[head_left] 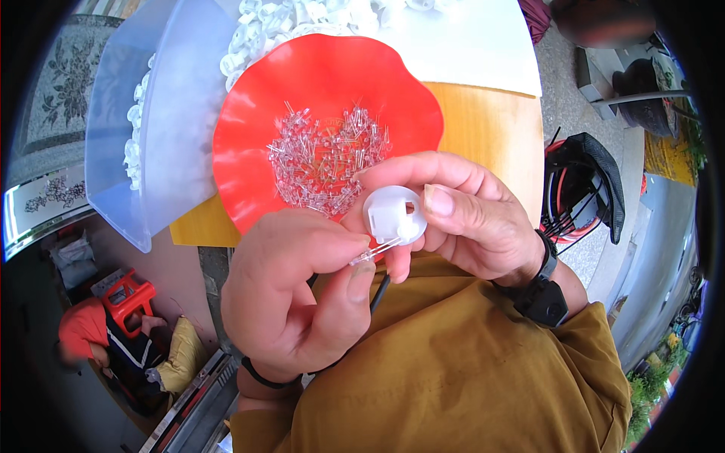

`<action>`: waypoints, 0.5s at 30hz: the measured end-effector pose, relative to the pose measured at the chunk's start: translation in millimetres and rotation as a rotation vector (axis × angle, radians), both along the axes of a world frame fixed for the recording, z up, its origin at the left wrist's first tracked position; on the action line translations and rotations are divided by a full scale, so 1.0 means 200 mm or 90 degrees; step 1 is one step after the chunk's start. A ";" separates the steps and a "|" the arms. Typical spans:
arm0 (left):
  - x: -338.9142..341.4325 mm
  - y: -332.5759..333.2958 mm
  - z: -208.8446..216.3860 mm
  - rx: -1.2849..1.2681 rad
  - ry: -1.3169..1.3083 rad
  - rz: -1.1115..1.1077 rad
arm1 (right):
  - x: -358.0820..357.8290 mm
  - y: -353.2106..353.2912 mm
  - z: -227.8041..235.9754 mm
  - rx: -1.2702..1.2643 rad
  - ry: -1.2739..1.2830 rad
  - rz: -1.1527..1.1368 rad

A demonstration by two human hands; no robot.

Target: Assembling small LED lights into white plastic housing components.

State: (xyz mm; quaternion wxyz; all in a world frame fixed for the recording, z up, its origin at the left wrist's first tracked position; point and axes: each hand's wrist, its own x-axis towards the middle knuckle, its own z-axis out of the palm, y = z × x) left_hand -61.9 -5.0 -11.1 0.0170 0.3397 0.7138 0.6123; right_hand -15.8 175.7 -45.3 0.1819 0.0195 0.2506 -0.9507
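Note:
My left hand (302, 291) pinches a small clear LED (364, 258) between thumb and forefinger. Its two thin metal legs point up and right, their tips at the lower edge of a round white plastic part (387, 217); whether they enter it I cannot tell. My right hand (468, 215) grips that part between thumb and fingers, with its moulded inner side and a small hole showing. Just beyond my hands a red wavy-edged bowl (340, 68) holds a heap of loose clear LEDs (325, 158).
Behind the bowl, many white plastic parts (279, 23) lie piled on a white sheet (476, 45). A translucent blue bin (177, 113) stands left, with more white parts behind its wall. The wooden table (483, 128) ends near my body. Lower left are a person (87, 332) and a red stool (128, 298).

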 end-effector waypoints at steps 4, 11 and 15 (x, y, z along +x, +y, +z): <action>-0.01 0.01 0.02 -0.042 0.060 -0.023 | 0.00 0.00 0.00 0.042 0.017 0.008; 0.00 0.03 0.02 -0.083 0.090 -0.009 | 0.00 0.00 -0.01 0.044 0.017 0.009; 0.00 0.02 0.01 -0.074 0.066 -0.018 | 0.00 0.00 -0.01 0.053 0.016 0.003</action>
